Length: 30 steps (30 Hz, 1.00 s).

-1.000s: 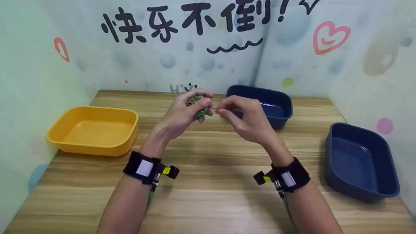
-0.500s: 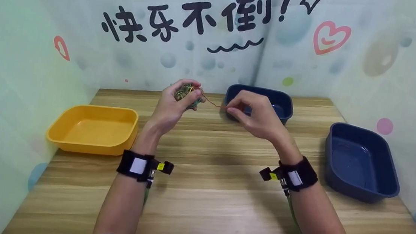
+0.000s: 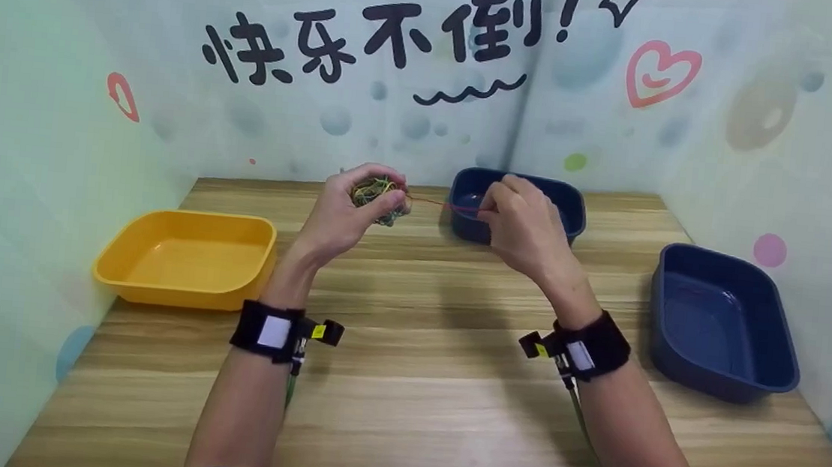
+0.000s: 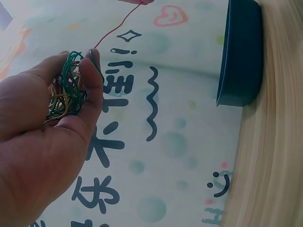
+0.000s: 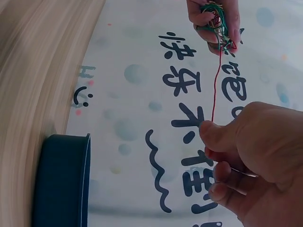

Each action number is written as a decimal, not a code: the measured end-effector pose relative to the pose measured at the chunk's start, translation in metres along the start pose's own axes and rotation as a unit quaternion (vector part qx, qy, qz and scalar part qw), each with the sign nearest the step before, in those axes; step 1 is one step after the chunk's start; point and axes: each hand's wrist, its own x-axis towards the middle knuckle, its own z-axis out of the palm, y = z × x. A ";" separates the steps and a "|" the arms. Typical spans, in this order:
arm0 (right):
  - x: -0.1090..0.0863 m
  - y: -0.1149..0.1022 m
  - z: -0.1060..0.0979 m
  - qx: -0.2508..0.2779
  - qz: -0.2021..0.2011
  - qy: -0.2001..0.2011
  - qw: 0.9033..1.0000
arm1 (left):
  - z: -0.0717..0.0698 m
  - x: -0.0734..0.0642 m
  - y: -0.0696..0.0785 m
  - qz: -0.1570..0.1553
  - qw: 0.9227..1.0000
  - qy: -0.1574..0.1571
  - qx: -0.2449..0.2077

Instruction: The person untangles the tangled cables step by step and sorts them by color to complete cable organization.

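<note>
My left hand [image 3: 346,209] grips a tangled bundle of thin green, yellow and red wires [image 3: 376,194], its fingers and thumb curled round it. In the left wrist view the wire bundle [image 4: 67,94] bulges between thumb and fingers. One red wire [image 3: 434,202] runs out of the bundle to the right. My right hand [image 3: 529,228] pinches that wire between thumb and forefinger, as the right wrist view shows where the red wire [image 5: 215,94] meets the thumb. Both hands are raised above the table, the right one overlapping the back blue bin in the head view.
A yellow bin [image 3: 181,296] stands on the left of the wooden table [image 3: 403,383]. One dark blue bin [image 3: 462,226] is at the back, another blue bin [image 3: 704,383] at the right. A printed cloth backdrop [image 3: 395,126] closes off the back and sides.
The hands have moved apart, the left one leftward with the bundle and the right one rightward. More of the red wire now shows between them, and the right wrist has turned over.
</note>
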 end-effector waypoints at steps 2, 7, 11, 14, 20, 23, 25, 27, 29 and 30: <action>-0.001 0.001 0.000 -0.019 0.010 0.019 1.000 | 0.000 0.000 -0.001 -0.003 1.000 -0.001 0.015; 0.000 0.003 0.001 -0.047 0.020 0.045 0.998 | 0.001 0.001 -0.002 -0.006 0.999 0.003 0.036; 0.000 0.005 0.002 -0.069 0.028 0.059 0.995 | 0.001 0.001 -0.001 -0.003 0.999 0.009 0.036; 0.001 0.007 0.003 -0.087 0.031 0.081 0.992 | -0.001 0.001 0.000 -0.005 0.999 0.011 0.041; 0.000 0.010 0.000 -0.055 0.046 0.053 0.996 | -0.001 0.003 0.000 -0.007 0.999 0.015 0.035; 0.000 0.012 -0.002 -0.023 0.038 0.008 0.999 | 0.001 0.003 0.000 -0.003 0.999 0.022 0.023; 0.000 0.012 -0.002 -0.006 0.024 -0.013 1.000 | 0.003 0.003 -0.001 0.002 0.999 0.029 0.023; 0.000 0.011 -0.002 0.006 0.002 -0.032 0.999 | 0.004 0.003 -0.002 0.008 0.999 0.035 0.028; 0.001 0.007 -0.001 0.013 -0.024 -0.040 0.999 | 0.006 0.003 -0.004 0.012 0.998 0.038 0.041; 0.002 0.005 0.000 0.014 -0.038 -0.041 0.998 | 0.008 0.003 -0.004 0.013 0.998 0.039 0.049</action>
